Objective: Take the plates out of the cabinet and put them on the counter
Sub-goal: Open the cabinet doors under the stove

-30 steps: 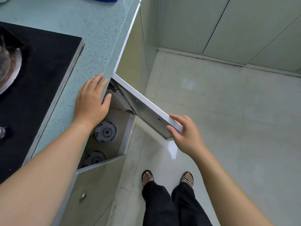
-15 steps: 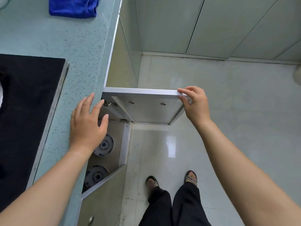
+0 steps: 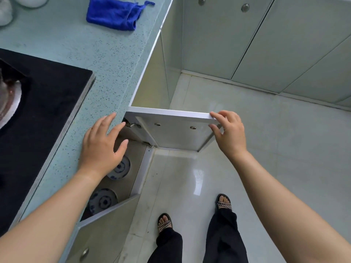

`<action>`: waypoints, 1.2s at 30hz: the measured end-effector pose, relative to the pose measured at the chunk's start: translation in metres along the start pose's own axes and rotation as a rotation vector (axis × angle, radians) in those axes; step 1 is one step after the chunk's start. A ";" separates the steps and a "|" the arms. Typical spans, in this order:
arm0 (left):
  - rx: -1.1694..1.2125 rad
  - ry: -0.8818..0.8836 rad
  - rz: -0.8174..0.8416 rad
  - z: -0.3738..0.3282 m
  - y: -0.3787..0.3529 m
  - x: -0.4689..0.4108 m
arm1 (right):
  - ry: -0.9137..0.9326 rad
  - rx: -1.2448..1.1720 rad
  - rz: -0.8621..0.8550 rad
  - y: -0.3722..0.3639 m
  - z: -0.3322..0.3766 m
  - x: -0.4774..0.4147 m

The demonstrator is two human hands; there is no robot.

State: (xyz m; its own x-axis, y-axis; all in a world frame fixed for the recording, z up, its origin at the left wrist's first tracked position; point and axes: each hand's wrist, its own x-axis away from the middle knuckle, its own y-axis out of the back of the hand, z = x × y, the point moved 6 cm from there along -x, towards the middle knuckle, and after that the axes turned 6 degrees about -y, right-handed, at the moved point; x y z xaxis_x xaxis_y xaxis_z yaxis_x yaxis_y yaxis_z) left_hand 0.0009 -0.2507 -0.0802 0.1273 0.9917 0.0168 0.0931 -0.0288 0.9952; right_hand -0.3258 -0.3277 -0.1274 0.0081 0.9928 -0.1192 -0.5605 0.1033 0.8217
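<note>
Two blue-and-white plates lie on the floor of the open lower cabinet: one plate (image 3: 121, 168) is partly hidden behind my left hand, the other plate (image 3: 102, 201) sits nearer to me. The cabinet door (image 3: 171, 128) stands swung out at a right angle to the counter. My right hand (image 3: 228, 131) grips the door's outer top corner, fingers over the edge and thumb underneath. My left hand (image 3: 102, 147) hangs over the counter edge above the cabinet opening, fingers relaxed and spread, holding nothing.
The speckled teal counter (image 3: 95, 59) carries a black hob (image 3: 38, 111) on the left and a blue cloth (image 3: 115, 14) at the back. A second cabinet door (image 3: 106, 230) near me is slightly ajar. My sandalled feet (image 3: 165, 223) stand on the pale tiled floor.
The cabinet door has swung from half open to fully out with my right hand on its corner. My left hand has slid off the counter edge over the opening.
</note>
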 end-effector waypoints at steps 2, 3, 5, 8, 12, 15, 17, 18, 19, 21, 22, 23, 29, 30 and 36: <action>-0.004 0.019 0.016 -0.001 0.001 0.001 | 0.052 0.019 0.047 0.000 0.000 -0.008; -0.008 0.030 0.027 -0.002 0.001 0.003 | 0.077 0.027 0.076 0.000 0.000 -0.012; -0.002 0.080 0.043 -0.005 0.001 0.005 | 0.109 0.040 0.136 0.002 0.000 -0.021; 0.078 0.286 0.053 -0.011 0.006 0.017 | 0.176 0.079 0.250 0.005 0.007 -0.026; 0.145 0.555 0.064 -0.023 0.016 0.059 | 0.378 0.104 0.419 0.006 0.053 -0.013; 0.159 0.699 0.078 -0.029 0.023 0.103 | 0.602 0.093 0.560 -0.006 0.110 0.012; 0.170 0.792 0.065 -0.027 0.027 0.136 | 0.736 0.076 0.669 -0.022 0.152 0.034; 0.175 0.839 0.045 -0.025 0.029 0.153 | 0.808 0.076 0.714 -0.031 0.172 0.046; 0.182 0.888 0.020 -0.022 0.030 0.171 | 0.881 0.079 0.750 -0.040 0.193 0.058; 0.194 0.986 -0.028 -0.017 0.028 0.206 | 1.014 0.075 0.811 -0.059 0.234 0.085; 0.194 1.020 -0.048 -0.015 0.026 0.222 | 1.066 0.070 0.844 -0.068 0.252 0.098; 0.187 1.040 -0.070 -0.015 0.024 0.235 | 1.113 0.074 0.874 -0.076 0.268 0.110; 0.188 1.186 -0.147 -0.022 0.015 0.290 | 1.419 0.200 0.936 -0.120 0.330 0.164; 0.196 1.213 -0.155 -0.025 0.014 0.295 | 1.456 0.202 0.949 -0.123 0.335 0.169; 0.267 1.384 -0.222 -0.042 0.005 0.298 | 1.654 0.144 1.026 -0.137 0.350 0.181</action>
State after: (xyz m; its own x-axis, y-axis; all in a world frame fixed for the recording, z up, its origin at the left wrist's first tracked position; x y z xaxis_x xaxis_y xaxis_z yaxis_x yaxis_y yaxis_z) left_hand -0.0019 0.0502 -0.0659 -0.9502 0.2956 0.0986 0.1827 0.2725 0.9446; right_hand 0.0422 -0.1414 -0.0665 -0.9319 -0.3470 0.1057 0.2154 -0.2952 0.9308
